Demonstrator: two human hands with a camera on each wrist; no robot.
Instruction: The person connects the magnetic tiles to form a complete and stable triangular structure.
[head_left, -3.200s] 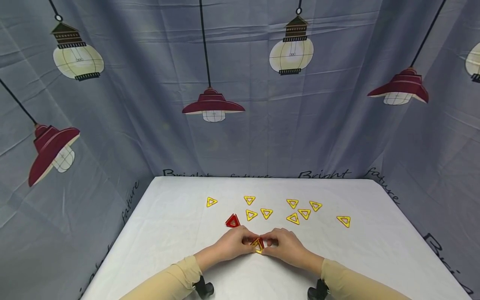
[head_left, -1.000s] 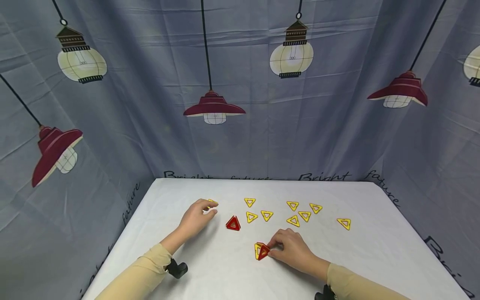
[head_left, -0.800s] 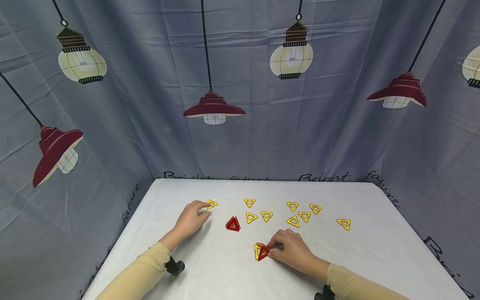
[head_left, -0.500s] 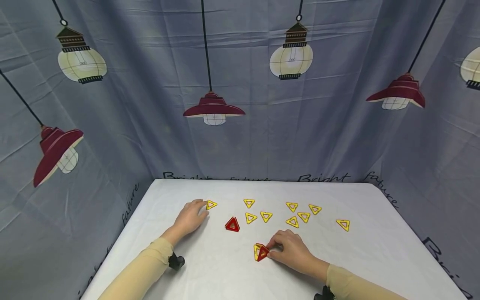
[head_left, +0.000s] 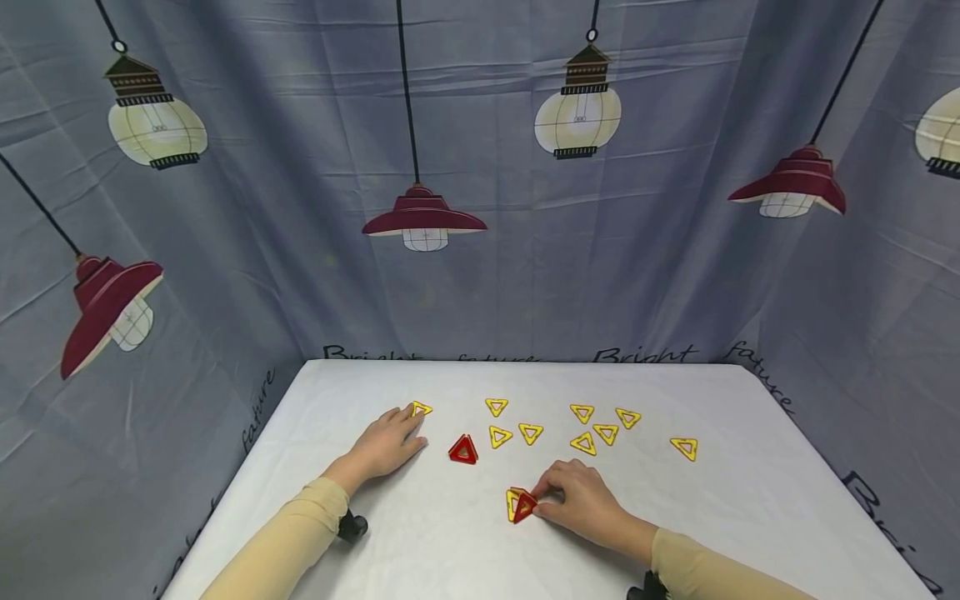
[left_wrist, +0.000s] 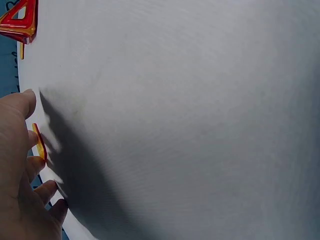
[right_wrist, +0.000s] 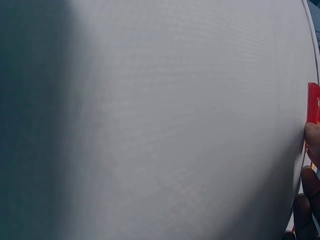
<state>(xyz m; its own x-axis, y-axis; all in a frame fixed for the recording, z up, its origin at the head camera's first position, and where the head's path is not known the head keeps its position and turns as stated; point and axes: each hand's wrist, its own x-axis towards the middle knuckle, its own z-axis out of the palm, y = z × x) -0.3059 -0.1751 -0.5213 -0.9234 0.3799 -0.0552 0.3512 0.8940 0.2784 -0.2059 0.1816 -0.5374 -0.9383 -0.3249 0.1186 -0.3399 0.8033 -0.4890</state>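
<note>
My left hand (head_left: 386, 443) lies low over the table at the left, fingers spread and fairly straight, its fingertips at a yellow triangular tile (head_left: 424, 408). In the left wrist view that yellow tile (left_wrist: 39, 142) shows behind the fingers. Near the table's middle, my right hand (head_left: 581, 498) holds a small red and yellow pyramid of triangular tiles (head_left: 522, 507) between thumb and forefinger. At the right edge of the right wrist view, a red side of the pyramid (right_wrist: 313, 102) shows above the thumb. Between the hands and farther back stands a red pyramid (head_left: 463, 450).
Several yellow triangular tiles lie flat across the far half of the white table (head_left: 360, 383), such as one tile (head_left: 497, 407) at the back and another (head_left: 685, 448) at the far right. A grey-blue printed curtain (head_left: 480, 292) closes the back and sides.
My left hand has left the red and yellow pyramid and moved to the far-left yellow tile, its fingers now spread beside it. My right hand has stayed on the pyramid, which has turned slightly.
</note>
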